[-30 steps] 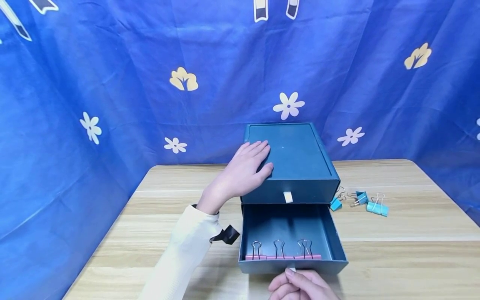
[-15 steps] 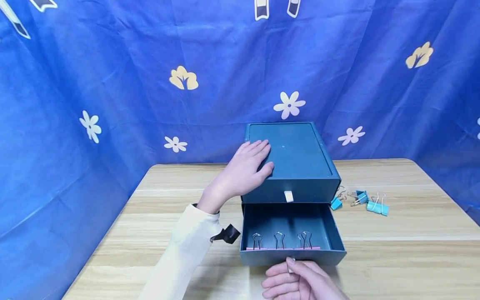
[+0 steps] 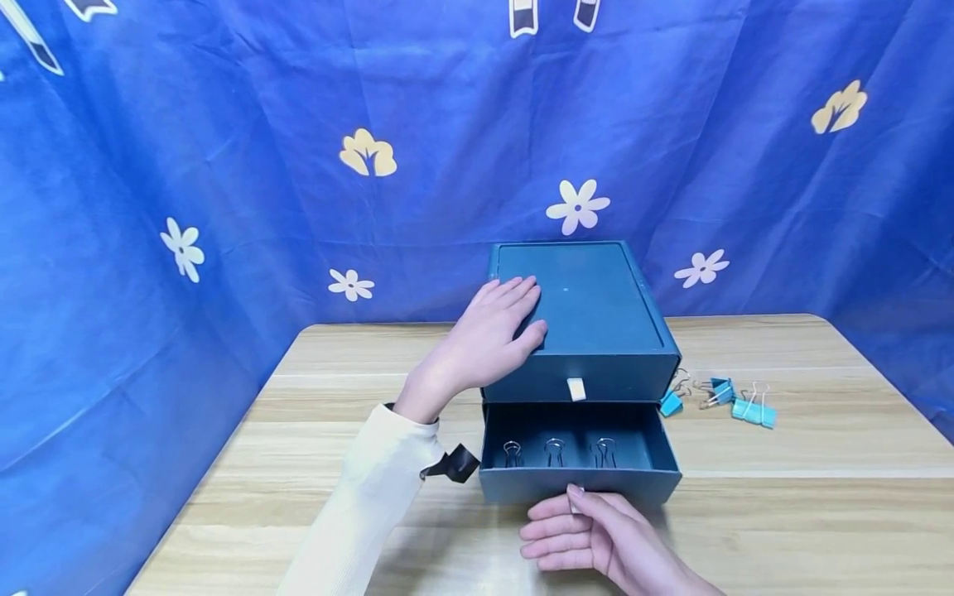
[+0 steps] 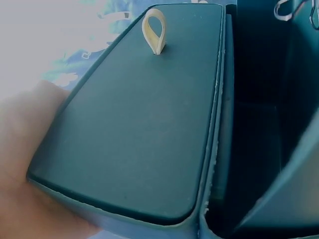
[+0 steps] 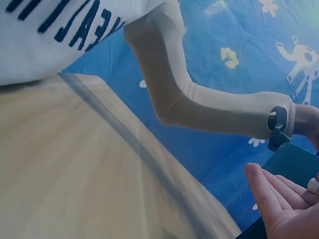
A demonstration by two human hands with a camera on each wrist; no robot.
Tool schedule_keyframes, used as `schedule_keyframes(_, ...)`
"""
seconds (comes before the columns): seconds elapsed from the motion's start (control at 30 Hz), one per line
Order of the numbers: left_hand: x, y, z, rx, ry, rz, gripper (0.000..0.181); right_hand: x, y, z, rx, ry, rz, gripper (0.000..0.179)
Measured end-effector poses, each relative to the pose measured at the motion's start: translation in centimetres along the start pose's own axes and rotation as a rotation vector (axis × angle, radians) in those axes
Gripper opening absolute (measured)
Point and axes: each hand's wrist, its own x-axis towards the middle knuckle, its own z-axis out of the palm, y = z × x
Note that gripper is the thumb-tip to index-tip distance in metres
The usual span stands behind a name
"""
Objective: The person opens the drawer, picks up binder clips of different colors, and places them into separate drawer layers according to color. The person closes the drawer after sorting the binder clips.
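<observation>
A dark teal two-drawer box (image 3: 589,298) stands on the table. My left hand (image 3: 488,335) lies flat on its top left side, fingers straight. The lower drawer (image 3: 529,484) is partly pulled out, and the wire handles of several binder clips (image 3: 555,451) show behind its front wall. My right hand (image 3: 589,530) is at that front, the white pull tab (image 3: 576,505) between thumb and index finger, the other fingers extended. The upper drawer (image 4: 134,114) is closed in the left wrist view, with its cream loop tab (image 4: 154,32) standing out.
Several light blue binder clips (image 3: 754,412) lie on the wooden table (image 3: 820,513) to the right of the box. A blue patterned curtain (image 3: 447,124) hangs behind and beside the table.
The lower drawer has slid inward, away from me, and my right hand has moved forward with it. The pink clip bodies have dropped out of sight. My left hand stays in place.
</observation>
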Motion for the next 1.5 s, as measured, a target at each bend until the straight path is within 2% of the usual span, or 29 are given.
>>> schedule_keyframes(0.4, 0.1, 0.1, -0.1, 0.019, 0.009, 0.003, 0.056, 0.7, -0.7, -0.5, -0.031, -0.003, -0.039, 0.055)
schedule_keyframes(0.97, 0.0, 0.1, -0.1, 0.006, -0.001, 0.002, 0.055, 1.9, -1.2, -1.2, -0.083, 0.043, -0.078, 0.057)
schedule_keyframes(1.5, 0.0, 0.1, -0.1, 0.007, -0.003, -0.009, 0.056, 3.2, -1.7, -2.1, -0.114, 0.045, -0.192, 0.057)
